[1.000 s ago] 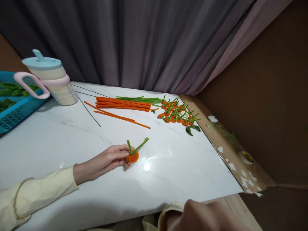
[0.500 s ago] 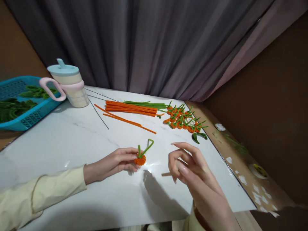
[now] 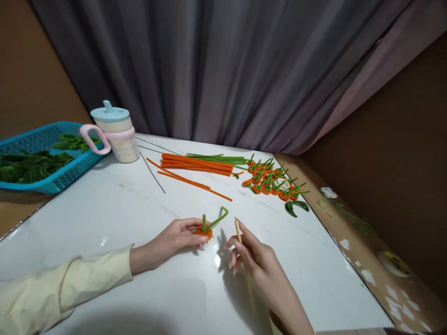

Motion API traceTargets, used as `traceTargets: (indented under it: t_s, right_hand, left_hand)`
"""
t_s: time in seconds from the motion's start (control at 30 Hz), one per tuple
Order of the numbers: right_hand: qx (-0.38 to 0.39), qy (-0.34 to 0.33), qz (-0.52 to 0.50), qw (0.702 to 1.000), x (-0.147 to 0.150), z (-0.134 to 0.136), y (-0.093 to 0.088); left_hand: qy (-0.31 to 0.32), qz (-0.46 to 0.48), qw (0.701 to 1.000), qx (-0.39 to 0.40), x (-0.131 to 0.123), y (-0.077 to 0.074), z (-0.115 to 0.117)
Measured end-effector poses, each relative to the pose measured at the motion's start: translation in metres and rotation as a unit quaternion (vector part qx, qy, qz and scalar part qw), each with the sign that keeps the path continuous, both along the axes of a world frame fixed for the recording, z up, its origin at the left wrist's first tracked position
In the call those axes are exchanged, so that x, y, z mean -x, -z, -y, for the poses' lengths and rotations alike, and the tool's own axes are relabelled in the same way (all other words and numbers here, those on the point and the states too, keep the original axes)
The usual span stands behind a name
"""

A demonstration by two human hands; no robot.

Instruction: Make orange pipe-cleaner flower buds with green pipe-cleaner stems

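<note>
Between the fingers of my left hand (image 3: 176,239) is a small orange pipe-cleaner pumpkin (image 3: 205,233). Two green stems stand up from its top; the longer one (image 3: 217,219) leans right and bends over at the tip. My right hand (image 3: 256,260), just right of the pumpkin and apart from it, grips a thin wooden stick (image 3: 238,231). The stick's upper end points up and away, and its lower part runs below the hand, blurred.
Behind my hands lie orange pipe cleaners (image 3: 197,164), green ones (image 3: 216,159) and several finished small pumpkins (image 3: 267,186). A lidded cup (image 3: 120,135) stands beside a blue basket (image 3: 66,179) of green leaf shapes at the left. A curtain (image 3: 209,70) hangs at the table's back.
My right hand has moved left towards the pumpkin, and the stick has turned from lying sideways to pointing upward. My left thumb now rests across the pumpkin's front. The view has shifted slightly.
</note>
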State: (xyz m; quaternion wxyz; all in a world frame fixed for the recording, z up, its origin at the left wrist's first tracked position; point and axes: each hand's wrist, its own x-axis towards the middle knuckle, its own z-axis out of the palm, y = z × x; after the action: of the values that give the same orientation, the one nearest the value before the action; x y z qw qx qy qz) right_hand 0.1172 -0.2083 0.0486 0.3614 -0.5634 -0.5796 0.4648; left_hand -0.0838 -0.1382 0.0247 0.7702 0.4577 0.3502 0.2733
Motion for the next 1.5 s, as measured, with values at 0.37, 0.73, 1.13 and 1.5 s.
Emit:
traceTargets:
  t_s: [0.37, 0.73, 1.13, 1.5]
  right_hand:
    - [0.117, -0.039, -0.065, 0.990, 0.020, 0.002, -0.008]
    - [0.142, -0.054, -0.104, 0.983, 0.031, 0.001, -0.005]
    - [0.167, -0.034, -0.188, 0.967, 0.034, -0.001, -0.003]
    - [0.157, -0.022, -0.166, 0.973, 0.037, -0.002, 0.003]
  left_hand:
    - [-0.050, -0.112, 0.986, -0.113, 0.002, 0.005, 0.009]
    - [-0.076, -0.159, 0.957, -0.229, 0.004, 0.011, 0.010]
    - [-0.067, -0.183, 0.941, -0.276, 0.002, 0.004, 0.012]
    - [-0.030, -0.191, 0.914, -0.357, 0.003, 0.005, 0.013]
